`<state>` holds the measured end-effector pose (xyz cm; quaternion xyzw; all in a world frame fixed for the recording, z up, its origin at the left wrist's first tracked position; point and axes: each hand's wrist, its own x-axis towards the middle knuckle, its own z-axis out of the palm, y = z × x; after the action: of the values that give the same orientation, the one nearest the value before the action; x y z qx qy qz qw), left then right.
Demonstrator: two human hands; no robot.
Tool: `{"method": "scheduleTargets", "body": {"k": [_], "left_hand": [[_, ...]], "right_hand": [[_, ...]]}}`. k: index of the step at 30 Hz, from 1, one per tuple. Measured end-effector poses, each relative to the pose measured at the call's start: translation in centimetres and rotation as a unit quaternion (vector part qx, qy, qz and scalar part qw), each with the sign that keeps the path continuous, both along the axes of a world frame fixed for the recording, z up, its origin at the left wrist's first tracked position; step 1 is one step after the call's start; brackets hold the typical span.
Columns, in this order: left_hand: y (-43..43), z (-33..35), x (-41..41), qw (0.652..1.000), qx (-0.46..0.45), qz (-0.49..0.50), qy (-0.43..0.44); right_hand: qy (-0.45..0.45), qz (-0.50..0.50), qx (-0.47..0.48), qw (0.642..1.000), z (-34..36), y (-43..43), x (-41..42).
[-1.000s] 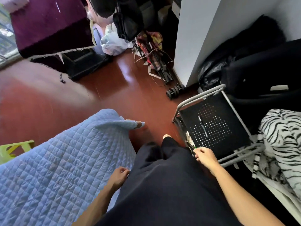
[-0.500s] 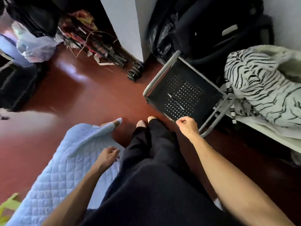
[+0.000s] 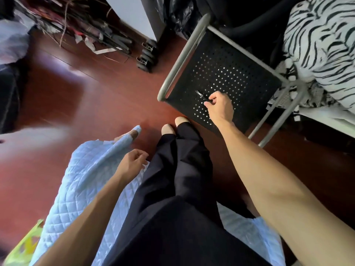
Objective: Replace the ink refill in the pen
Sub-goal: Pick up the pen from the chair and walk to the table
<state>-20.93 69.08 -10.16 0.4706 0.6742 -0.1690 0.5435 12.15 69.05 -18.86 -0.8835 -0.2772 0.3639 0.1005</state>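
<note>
Head view: red-brown floor point(image 3: 80, 104); pale blue quilted blanket point(image 3: 86, 179) under the seated person's black-trousered legs point(image 3: 178, 179); black perforated table point(image 3: 240, 73) with grey tube frame, beside zebra-print bedding point(image 3: 322, 45). Right hand point(image 3: 221, 107) over the table, fingers closed on the dark pen point(image 3: 202, 95). Left hand point(image 3: 132, 164) loosely open, empty, above the blanket.

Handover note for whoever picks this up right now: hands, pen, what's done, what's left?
Right hand: on the black stool, fingers closing on the pen; grip looks just made, lift not confirmed.
Left hand: open, empty, over the blue quilt.
Done: pen reached.
Left: lift the pen, open it, swap the refill, close it. No spare refill is visible.
</note>
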Motion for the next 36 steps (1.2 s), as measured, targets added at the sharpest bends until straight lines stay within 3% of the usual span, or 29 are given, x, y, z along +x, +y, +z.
{"method": "scheduleTargets", "body": {"k": [14,21,29,33,36], "left_hand": [[-0.5,-0.2,0.3,1.0,-0.013,0.017,0.01],[-1.4,3.9,-0.4,0.999,0.011,0.046,0.005],[-3.9,9.1,-1.2,0.983,0.069,0.167,-0.034],[-6.1,10.5,-2.6,0.962,0.084,0.255,-0.04],[-7.9,11.2,-4.1,0.928,0.085,0.36,-0.045]], "right_hand": [[0.0,0.016,-0.052,0.999,-2.1,1.5,0.4],[0.071,0.005,-0.015,0.997,4.2,-0.2,0.5],[0.219,0.073,0.04,0.972,15.6,-2.4,-2.4],[0.262,0.115,0.035,0.958,18.5,-2.3,-4.9],[0.283,0.149,0.026,0.947,19.2,-1.5,-7.1]]}}
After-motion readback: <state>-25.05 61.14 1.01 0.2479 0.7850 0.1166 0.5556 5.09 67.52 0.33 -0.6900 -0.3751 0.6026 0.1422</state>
